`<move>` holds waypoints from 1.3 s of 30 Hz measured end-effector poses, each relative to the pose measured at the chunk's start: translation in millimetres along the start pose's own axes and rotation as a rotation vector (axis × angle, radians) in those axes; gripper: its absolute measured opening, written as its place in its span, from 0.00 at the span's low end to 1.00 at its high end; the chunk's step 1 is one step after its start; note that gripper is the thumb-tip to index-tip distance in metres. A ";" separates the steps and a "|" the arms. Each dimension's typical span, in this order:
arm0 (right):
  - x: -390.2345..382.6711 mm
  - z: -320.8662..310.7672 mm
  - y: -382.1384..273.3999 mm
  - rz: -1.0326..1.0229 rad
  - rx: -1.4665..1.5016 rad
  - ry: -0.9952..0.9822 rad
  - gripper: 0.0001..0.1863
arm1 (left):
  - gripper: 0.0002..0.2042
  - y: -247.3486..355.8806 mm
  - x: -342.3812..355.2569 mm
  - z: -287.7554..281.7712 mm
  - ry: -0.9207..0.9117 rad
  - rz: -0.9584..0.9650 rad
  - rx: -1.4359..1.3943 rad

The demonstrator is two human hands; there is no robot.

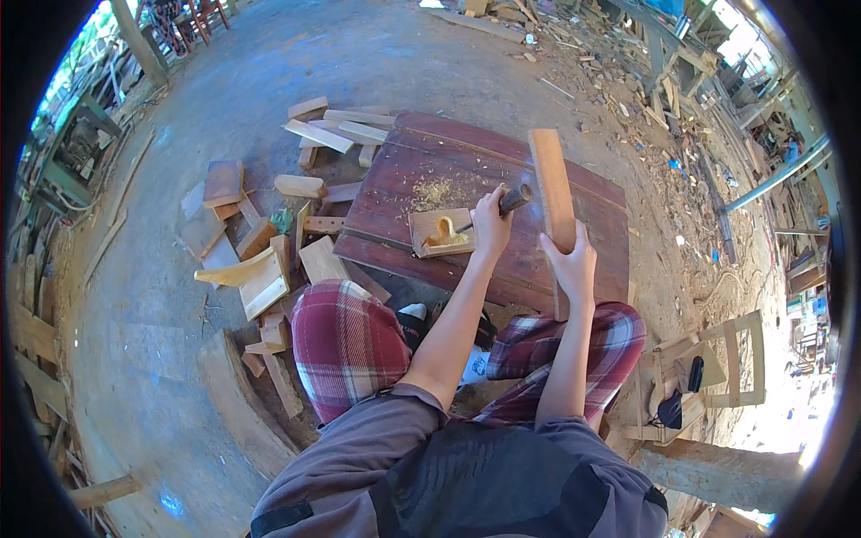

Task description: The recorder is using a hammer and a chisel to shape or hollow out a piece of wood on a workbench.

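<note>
My left hand (491,226) is closed round a chisel, its dark handle (515,198) sticking out above the fist. The blade slants down to a small wooden block (421,233) with a hollow carved into its top, pale yellow inside. My right hand (572,265) grips a long flat wooden bar (551,179), held raised and apart from the chisel. Under the block is a low reddish-brown plank table (574,220); wood shavings (437,192) are scattered just beyond the block.
Left of the table lies a pile of wood offcuts (256,238), including a curved pale piece (247,271). My crossed legs in plaid trousers (350,336) sit close to the table's near edge. Scrap wood litters the right side, beside a wooden frame (735,359).
</note>
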State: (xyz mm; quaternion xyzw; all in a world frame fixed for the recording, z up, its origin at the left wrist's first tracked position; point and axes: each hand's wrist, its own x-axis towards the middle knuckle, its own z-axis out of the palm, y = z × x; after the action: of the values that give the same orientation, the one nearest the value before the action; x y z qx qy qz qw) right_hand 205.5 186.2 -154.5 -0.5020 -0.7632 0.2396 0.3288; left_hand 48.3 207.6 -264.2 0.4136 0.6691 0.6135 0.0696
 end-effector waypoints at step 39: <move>77.6 -24.5 -33.0 0.028 0.023 -0.155 0.34 | 0.14 -1.2 31.5 8.8 0.141 -0.247 0.105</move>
State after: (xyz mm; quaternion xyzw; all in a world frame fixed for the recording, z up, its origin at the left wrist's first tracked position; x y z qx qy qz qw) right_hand 181.9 246.2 -94.8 -0.4888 -0.7764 0.2911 0.2712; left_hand 32.6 234.5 -254.3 0.2869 0.7491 0.5922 0.0756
